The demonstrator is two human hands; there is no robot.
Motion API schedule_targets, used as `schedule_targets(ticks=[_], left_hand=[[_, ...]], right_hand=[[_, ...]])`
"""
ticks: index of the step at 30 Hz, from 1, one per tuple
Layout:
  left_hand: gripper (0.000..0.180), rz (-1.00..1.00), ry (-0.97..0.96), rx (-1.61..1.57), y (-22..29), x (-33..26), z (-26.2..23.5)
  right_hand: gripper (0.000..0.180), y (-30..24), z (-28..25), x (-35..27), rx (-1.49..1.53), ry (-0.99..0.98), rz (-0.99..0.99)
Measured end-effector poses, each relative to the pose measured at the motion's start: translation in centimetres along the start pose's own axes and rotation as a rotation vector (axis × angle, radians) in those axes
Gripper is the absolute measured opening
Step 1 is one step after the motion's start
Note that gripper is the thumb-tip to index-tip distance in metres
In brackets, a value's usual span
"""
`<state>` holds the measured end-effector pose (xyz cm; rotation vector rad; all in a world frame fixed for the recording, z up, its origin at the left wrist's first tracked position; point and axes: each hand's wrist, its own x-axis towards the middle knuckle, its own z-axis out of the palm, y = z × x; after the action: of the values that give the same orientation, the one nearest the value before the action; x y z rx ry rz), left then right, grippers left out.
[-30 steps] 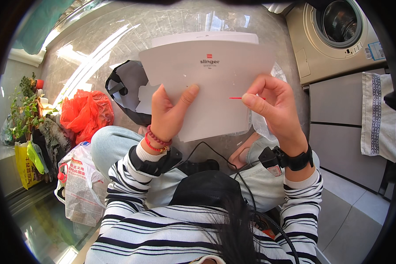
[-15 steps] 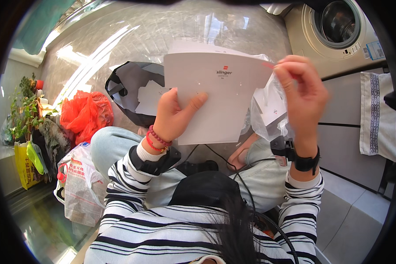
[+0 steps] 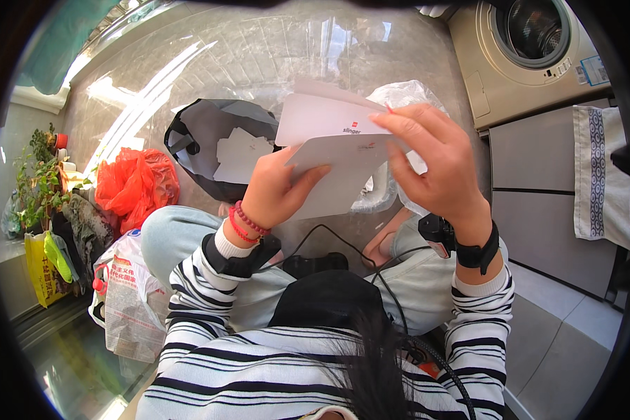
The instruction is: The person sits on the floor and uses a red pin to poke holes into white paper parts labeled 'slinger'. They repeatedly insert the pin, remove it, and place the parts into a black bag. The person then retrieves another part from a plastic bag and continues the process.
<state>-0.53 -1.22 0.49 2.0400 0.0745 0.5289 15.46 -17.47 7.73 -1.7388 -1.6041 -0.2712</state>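
The left hand [image 3: 276, 185] grasps at least two flat, white card sheets [image 3: 346, 175] in front of the body. The right hand [image 3: 434, 150] is at their right edge, near one small red strip [image 3: 390, 110]; its grip I cannot tell.

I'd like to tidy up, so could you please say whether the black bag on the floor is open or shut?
Open: the black bag gapes, its grey inside and some white pieces showing.
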Motion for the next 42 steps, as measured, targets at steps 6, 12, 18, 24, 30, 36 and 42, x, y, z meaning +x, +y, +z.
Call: schedule_targets(ticks=[6,12,18,24,30,36,42], left_hand=[[0.020,0.063,-0.027,0.092,-0.6,-0.2,-0.3],[0.017,0.104,-0.092,0.119,-0.9,-0.3,-0.2],[0.016,0.114,-0.114,0.125,-1.2,-0.2,-0.2],[0.017,0.109,-0.233,0.123,-1.6,-0.5,-0.5],[0.018,0.119,-0.292,0.105,-1.5,-0.5,-0.7],[0.020,0.036,-0.290,0.039,-1.1,-0.4,-1.1],[0.019,0.027,-0.225,0.061,-1.2,-0.2,-1.7]], right_hand=[[0.022,0.4,0.4,-0.5,-0.041,-0.088,-0.059],[0.015,1.0,1.1,-1.0,-0.063,-0.090,-0.043],[0.015,1.0,2.3,-1.6,0.042,-0.067,0.120],[0.017,1.1,2.3,-1.6,0.047,-0.169,0.124],[0.017,0.9,1.9,-1.7,0.029,-0.274,0.167],[0.018,0.7,1.6,-1.7,0.332,-0.280,0.287],[0.014,1.5,0.8,-1.8,0.458,-0.362,0.409]])
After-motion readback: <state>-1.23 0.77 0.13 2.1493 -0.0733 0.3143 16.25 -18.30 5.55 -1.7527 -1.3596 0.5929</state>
